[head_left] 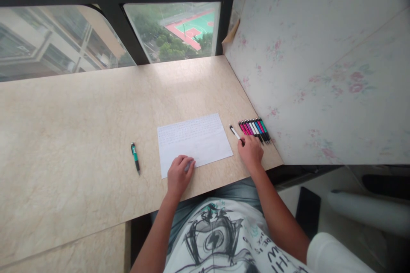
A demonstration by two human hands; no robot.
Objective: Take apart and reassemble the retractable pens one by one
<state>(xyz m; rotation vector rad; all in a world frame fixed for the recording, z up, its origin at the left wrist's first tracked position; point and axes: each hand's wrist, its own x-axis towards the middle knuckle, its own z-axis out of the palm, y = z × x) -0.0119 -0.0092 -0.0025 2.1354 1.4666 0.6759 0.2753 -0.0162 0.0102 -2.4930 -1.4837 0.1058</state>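
Right hand (250, 152): pinching white pen (236, 132) by its dark end. Pen row (256, 129): just right of and beyond the grip. Left hand (179, 175): laid loosely on paper (196, 140), left of the grip. Green pen (135, 157): farther left.

Sheet of paper (198, 145): we note rows of handwriting across its upper part, too small to read. Shirt (221, 236): black hand-drawn lettering (276, 257), in which we make out a W and an H; the full words and the small teal strokes (255, 231) we cannot decipher.
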